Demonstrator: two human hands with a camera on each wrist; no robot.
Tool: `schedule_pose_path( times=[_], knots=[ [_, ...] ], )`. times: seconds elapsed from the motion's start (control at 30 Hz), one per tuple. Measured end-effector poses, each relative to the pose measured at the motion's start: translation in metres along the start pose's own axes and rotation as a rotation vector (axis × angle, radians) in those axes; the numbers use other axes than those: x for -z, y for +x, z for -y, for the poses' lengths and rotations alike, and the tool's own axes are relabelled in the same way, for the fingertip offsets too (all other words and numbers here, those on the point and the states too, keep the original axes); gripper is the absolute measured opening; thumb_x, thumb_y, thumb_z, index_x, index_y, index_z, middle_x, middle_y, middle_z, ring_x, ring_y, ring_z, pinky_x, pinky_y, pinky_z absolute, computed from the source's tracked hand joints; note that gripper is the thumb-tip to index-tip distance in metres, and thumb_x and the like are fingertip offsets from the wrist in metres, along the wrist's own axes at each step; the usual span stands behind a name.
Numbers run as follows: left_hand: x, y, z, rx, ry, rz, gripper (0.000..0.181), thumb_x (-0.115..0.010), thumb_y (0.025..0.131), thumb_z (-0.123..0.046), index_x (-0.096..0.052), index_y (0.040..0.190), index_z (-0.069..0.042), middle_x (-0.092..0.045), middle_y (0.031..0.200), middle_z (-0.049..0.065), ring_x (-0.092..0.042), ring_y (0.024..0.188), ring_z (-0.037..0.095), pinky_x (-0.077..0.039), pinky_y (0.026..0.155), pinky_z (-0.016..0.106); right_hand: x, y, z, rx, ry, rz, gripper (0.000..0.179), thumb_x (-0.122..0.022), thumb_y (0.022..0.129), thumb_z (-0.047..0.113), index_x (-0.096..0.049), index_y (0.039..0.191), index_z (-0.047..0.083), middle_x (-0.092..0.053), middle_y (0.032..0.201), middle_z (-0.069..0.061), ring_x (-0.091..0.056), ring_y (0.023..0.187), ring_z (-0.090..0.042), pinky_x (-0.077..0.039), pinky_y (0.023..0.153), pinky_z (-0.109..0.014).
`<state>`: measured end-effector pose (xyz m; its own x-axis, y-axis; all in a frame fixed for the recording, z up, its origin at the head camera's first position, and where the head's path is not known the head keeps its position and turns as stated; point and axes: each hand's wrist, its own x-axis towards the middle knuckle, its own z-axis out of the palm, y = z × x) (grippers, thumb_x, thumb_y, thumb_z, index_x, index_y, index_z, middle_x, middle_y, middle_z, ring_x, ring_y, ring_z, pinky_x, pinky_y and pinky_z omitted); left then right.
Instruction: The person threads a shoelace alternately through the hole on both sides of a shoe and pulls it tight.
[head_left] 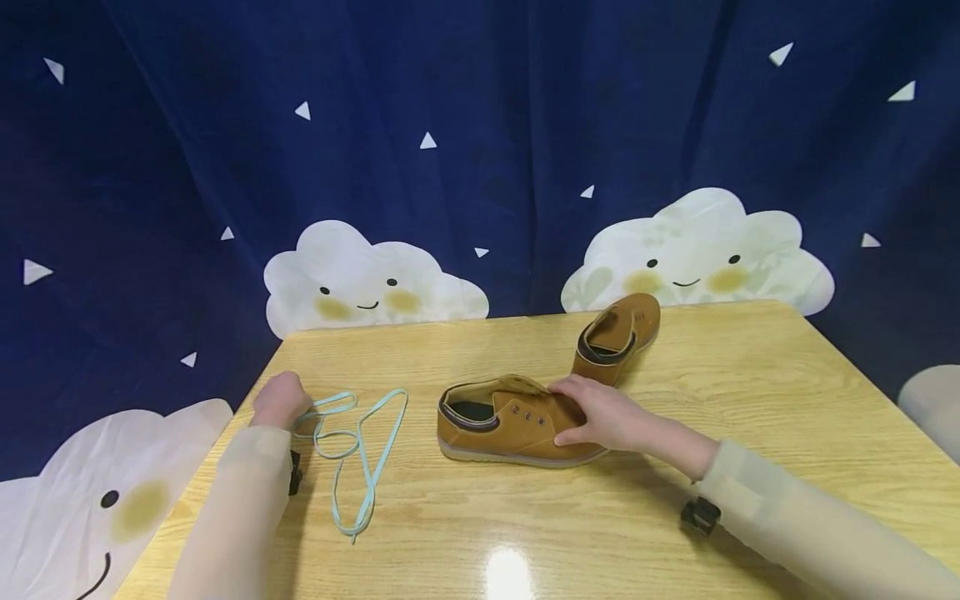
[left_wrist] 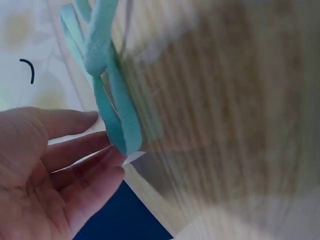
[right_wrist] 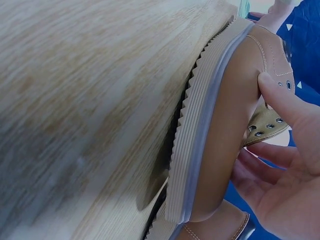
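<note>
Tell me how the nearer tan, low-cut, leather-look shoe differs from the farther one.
The nearer shoe points rightward; the farther shoe points toward the blue curtain. The right hand grips the nearer shoe, but not the farther shoe. Both are tan, low-cut and upright.

A hand could pass over the table (head_left: 450, 529) between the lace (head_left: 371, 485) and the near shoe (head_left: 510, 432). The far shoe (head_left: 628, 329) stands in the way behind that shoe's toe end, where the right hand (head_left: 603, 417) also bars the way
</note>
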<state>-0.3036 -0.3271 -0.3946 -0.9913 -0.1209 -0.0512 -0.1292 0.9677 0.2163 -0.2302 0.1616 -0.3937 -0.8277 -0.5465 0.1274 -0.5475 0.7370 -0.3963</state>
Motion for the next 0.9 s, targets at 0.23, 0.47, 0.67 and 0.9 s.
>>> schedule_pose_path(
  times=[0.23, 0.47, 0.67, 0.9],
  knots=[
    [-0.008, -0.001, 0.007, -0.003, -0.046, -0.081, 0.022, -0.049, 0.074, 0.004, -0.042, 0.057, -0.009, -0.055, 0.071, 0.017, -0.052, 0.067, 0.031, -0.045, 0.056, 0.043, 0.000, 0.000, 0.000, 0.006, 0.010, 0.001, 0.072, -0.082, 0.079, 0.034, -0.053, 0.133, -0.004, -0.054, 0.132, -0.020, -0.052, 0.120, -0.038, -0.041, 0.098, -0.051],
    [-0.009, 0.002, 0.010, 0.011, -0.091, -0.023, 0.027, -0.043, 0.077, 0.005, -0.038, 0.056, -0.011, -0.049, 0.065, 0.012, -0.047, 0.064, 0.028, -0.039, 0.054, 0.036, -0.002, 0.001, 0.001, -0.001, 0.015, 0.007, 0.072, -0.082, 0.079, 0.033, -0.052, 0.133, -0.004, -0.054, 0.132, -0.020, -0.051, 0.120, -0.037, -0.041, 0.099, -0.050],
    [-0.009, 0.003, 0.013, 0.030, -0.133, 0.001, 0.017, -0.049, 0.082, -0.002, -0.064, 0.084, 0.006, -0.062, 0.084, 0.020, -0.056, 0.076, 0.032, -0.043, 0.059, 0.036, 0.000, 0.001, 0.001, -0.004, 0.003, 0.004, 0.073, -0.082, 0.079, 0.034, -0.052, 0.134, -0.003, -0.054, 0.132, -0.019, -0.052, 0.120, -0.036, -0.041, 0.098, -0.050],
    [-0.011, 0.003, 0.016, 0.029, -0.268, 0.010, 0.024, -0.045, 0.086, -0.007, -0.065, 0.078, 0.004, -0.059, 0.063, 0.006, -0.054, 0.061, 0.022, -0.042, 0.056, 0.032, 0.002, 0.001, 0.001, 0.002, 0.000, 0.002, 0.073, -0.082, 0.079, 0.035, -0.052, 0.133, -0.004, -0.054, 0.131, -0.020, -0.052, 0.120, -0.037, -0.041, 0.097, -0.051]
  ],
)
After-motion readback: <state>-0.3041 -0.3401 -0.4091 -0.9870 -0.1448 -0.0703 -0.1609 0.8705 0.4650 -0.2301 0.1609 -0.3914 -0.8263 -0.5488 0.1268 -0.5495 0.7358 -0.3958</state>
